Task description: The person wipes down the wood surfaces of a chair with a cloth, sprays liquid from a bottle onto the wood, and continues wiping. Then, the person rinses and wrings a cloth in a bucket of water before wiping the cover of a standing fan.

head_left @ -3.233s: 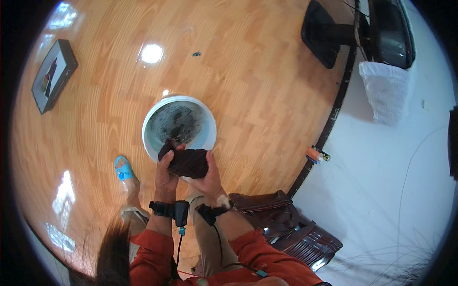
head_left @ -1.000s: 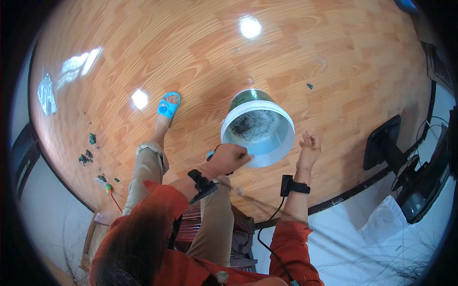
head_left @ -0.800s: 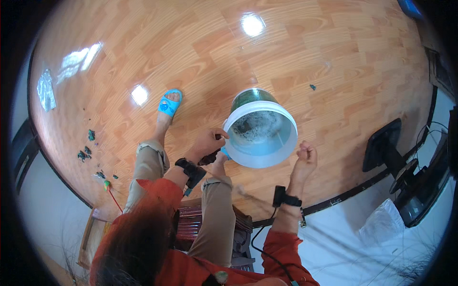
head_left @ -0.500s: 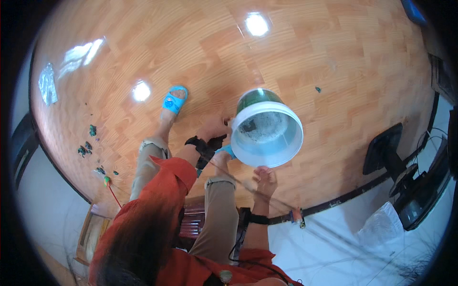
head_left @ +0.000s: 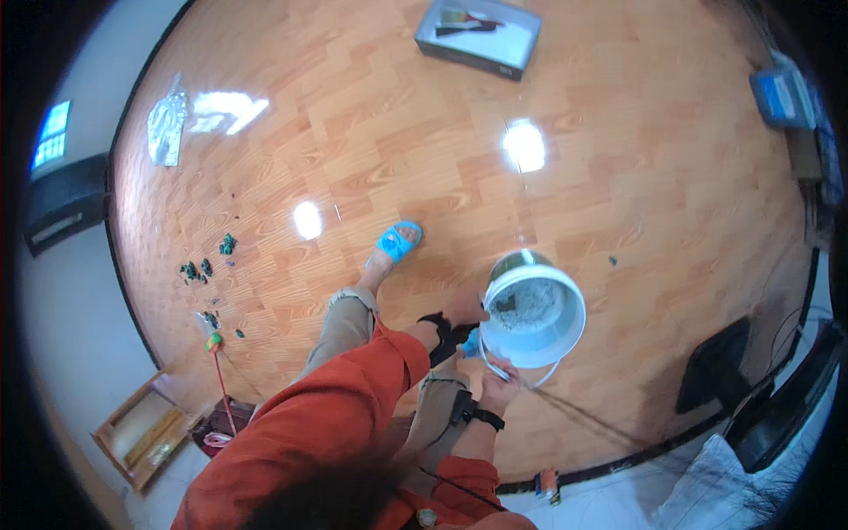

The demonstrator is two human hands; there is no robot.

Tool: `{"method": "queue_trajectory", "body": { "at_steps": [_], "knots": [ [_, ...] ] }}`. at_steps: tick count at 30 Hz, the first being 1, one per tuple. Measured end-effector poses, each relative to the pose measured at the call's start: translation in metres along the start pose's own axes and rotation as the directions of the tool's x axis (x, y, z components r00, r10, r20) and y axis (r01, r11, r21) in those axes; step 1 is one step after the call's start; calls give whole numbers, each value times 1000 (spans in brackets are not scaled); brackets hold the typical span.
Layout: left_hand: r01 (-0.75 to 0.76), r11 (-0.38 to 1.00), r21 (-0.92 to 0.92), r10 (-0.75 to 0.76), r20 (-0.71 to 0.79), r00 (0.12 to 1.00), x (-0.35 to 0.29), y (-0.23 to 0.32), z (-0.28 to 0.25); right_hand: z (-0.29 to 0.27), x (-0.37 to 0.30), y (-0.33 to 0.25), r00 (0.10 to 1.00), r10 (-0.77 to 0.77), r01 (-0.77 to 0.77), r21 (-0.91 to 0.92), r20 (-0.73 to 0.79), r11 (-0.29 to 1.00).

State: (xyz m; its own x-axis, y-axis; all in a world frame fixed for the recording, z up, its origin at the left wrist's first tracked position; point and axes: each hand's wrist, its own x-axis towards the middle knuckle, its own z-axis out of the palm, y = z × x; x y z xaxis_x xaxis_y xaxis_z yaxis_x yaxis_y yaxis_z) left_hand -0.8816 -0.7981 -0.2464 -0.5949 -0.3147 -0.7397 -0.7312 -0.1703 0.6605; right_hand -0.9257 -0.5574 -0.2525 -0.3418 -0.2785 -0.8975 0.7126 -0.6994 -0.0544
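Observation:
A white bucket [head_left: 572, 311] with a handle is tilted so that its mouth faces me, and grey-white residue with a dark patch shows on its inside bottom. Against its left side is my left hand [head_left: 465, 307], gripping it near the rim; the fingertips are partly hidden by the bucket. My right hand [head_left: 500, 385] is below the rim, closed around the white bucket handle [head_left: 552, 374], which loops down from the mouth. Dark straps circle both my wrists.
Dark green clumps [head_left: 196, 270] and a clear plastic bag [head_left: 166, 131] lie on the wooden floor to the left. A grey box [head_left: 477, 37] stands far ahead. A monitor stand [head_left: 714, 362] is at the right, a wooden frame [head_left: 141, 428] at lower left. Blue sandals [head_left: 399, 240] are on my feet.
My right hand, earlier just under the rim with loosely curled fingers, now holds the handle. My left hand stays at the bucket's side. The view has shifted, bringing the grey box into sight.

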Motion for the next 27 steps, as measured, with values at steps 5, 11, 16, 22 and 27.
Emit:
{"method": "queue_trajectory", "body": {
  "at_steps": [5,11,16,22,27],
  "knots": [
    [57,998,-20,-60,-209,976,-69,-14,-92,87,-14,32,985,-141,124,-163,-100,979],
    [-30,993,-110,-37,-561,827,-191,-27,-224,139,-5,1,898,-214,286,-880,384,-380],
    [321,936,-145,-314,-757,573,-347,-150,-280,196,-23,66,906,-149,324,-878,395,-353],
    [560,779,-280,-586,-643,494,-496,-252,-248,277,-24,92,987,-46,152,-987,154,-43],
    [450,625,-638,-779,-471,414,-527,-276,-229,329,7,212,956,74,292,-901,283,-320]
  ]
}}
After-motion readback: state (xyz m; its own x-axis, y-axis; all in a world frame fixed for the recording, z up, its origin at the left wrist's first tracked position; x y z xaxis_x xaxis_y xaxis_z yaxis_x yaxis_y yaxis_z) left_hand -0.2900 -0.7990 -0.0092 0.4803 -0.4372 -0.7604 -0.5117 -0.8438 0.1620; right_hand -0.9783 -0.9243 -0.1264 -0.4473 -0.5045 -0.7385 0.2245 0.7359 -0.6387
